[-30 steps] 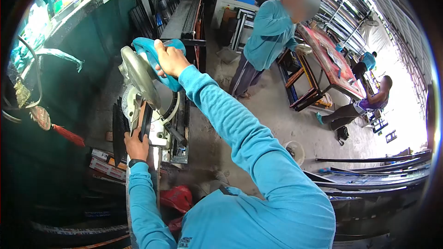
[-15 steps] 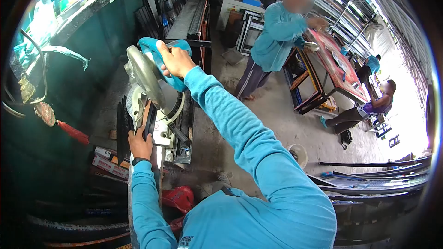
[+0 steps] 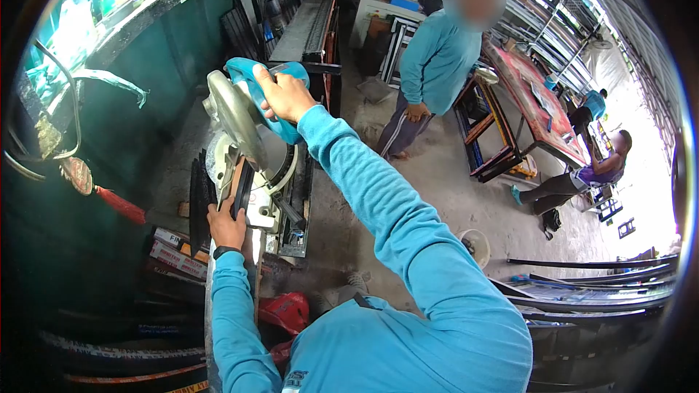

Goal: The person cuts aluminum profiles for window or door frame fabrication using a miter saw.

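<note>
My right hand (image 3: 287, 96) is wrapped round the handle of a teal miter saw (image 3: 239, 122), with the thumb on top. The saw's pale metal blade guard faces me on the left, and the head is above its base (image 3: 263, 207). Below it, my left hand (image 3: 227, 227) grips the near end of a dark metal profile (image 3: 240, 183) lying on the saw base. The profile runs from my fingers toward the blade area. Where the blade meets it is hidden by the guard.
Dark profiles (image 3: 199, 200) stand left of the saw, above labelled boxes (image 3: 178, 256). A co-worker (image 3: 440, 58) stands beyond, near a red-topped table (image 3: 531, 102). Two more people are farther right. A white bucket (image 3: 475, 246) and long profiles (image 3: 590, 287) lie to my right.
The co-worker has lowered an arm from the red-topped table to the side. My view has shifted slightly. Both my hands keep their grip on the saw handle and the profile.
</note>
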{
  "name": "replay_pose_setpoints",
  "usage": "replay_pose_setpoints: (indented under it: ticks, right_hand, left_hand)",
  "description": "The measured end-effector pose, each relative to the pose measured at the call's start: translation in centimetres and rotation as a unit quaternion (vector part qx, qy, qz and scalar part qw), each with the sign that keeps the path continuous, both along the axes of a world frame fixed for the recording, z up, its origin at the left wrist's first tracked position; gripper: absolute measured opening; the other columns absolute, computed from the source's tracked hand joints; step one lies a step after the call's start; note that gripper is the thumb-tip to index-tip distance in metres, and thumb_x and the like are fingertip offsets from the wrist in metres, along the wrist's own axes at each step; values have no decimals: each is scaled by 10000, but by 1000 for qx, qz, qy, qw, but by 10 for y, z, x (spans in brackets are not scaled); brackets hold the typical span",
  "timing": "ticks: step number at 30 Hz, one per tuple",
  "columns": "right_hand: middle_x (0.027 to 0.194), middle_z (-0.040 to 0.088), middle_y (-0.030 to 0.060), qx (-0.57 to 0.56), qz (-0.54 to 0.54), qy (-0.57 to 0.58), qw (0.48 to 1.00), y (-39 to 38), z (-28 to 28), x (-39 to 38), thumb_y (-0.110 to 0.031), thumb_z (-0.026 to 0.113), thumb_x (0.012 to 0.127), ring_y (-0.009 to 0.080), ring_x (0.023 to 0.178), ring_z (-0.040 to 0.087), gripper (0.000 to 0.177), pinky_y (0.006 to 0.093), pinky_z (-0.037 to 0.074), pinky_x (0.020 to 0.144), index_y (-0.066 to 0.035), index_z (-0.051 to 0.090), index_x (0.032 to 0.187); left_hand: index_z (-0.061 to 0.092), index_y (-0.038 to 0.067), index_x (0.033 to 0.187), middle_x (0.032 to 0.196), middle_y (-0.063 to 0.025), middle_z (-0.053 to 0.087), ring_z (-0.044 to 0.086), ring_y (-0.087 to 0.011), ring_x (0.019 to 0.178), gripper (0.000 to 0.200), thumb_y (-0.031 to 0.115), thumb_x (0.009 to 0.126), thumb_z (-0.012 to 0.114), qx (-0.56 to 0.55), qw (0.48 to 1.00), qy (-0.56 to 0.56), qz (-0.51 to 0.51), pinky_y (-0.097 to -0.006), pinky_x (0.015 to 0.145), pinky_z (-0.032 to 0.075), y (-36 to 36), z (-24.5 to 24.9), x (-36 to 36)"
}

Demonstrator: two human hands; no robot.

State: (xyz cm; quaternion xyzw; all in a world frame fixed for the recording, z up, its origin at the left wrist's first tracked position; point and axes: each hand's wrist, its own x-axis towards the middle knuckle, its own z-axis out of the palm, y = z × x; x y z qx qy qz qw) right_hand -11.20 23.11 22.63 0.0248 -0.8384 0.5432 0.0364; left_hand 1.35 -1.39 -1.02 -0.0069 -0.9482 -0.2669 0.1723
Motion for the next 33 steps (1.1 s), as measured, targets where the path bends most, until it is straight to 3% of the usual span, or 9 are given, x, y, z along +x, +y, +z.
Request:
replay_pose_setpoints:
  ticks: [9,12,22,24,27,28,33]
  right_hand:
    - [868,720,160,7,0,-11,1000,0,3,3,-732,404,982,205,675,723,844,335,584,577,69,644,1096]
    - [724,708,107,6,-22,14,1000,-3,2,4,-710,403,984,204,611,717,820,363,582,666,55,683,889]
    - [674,694,107,16,-30,23,999,-3,-2,-1,-715,409,967,242,621,709,839,384,566,675,74,696,959]
    - [928,723,260,65,-14,17,998,0,-12,-13,-731,353,960,389,919,718,914,456,538,888,109,681,1107]
    - [1146,647,355,79,-22,34,996,0,-14,-17,-741,321,963,448,1138,633,949,478,470,1032,118,660,1182]
    - [1219,621,387,78,-21,33,996,0,-14,-17,-744,311,963,468,1211,605,962,486,447,1079,121,653,1208]
    - [1207,643,363,82,-15,16,996,-1,-8,-6,-738,315,971,466,1189,619,945,485,471,1056,114,660,1191]
  left_hand:
    - [673,118,1281,1218,-271,539,553,-464,1113,476,164,822,791,-2,1000,-2,12,-527,967,489,4,8,4]
    - [672,126,1281,1209,-269,539,555,-463,1107,478,164,820,794,-6,1000,6,6,-526,963,491,3,7,3]
    - [664,99,1277,1199,-279,526,539,-473,1093,469,173,830,784,4,1000,-2,-9,-536,957,481,2,8,4]
    - [662,96,1266,1178,-281,523,535,-478,1070,466,173,824,790,1,1000,19,-20,-551,946,476,1,7,4]
    - [648,107,1298,1212,-299,514,532,-506,1111,495,186,831,792,-26,999,36,-11,-568,949,480,1,0,2]
    - [644,111,1309,1257,-321,503,530,-518,1139,496,195,842,790,-6,1000,-9,-17,-571,956,483,-1,4,2]
    - [642,120,1329,1349,-347,475,505,-534,1219,502,212,856,784,-34,999,-39,-11,-576,991,490,-4,-6,0]
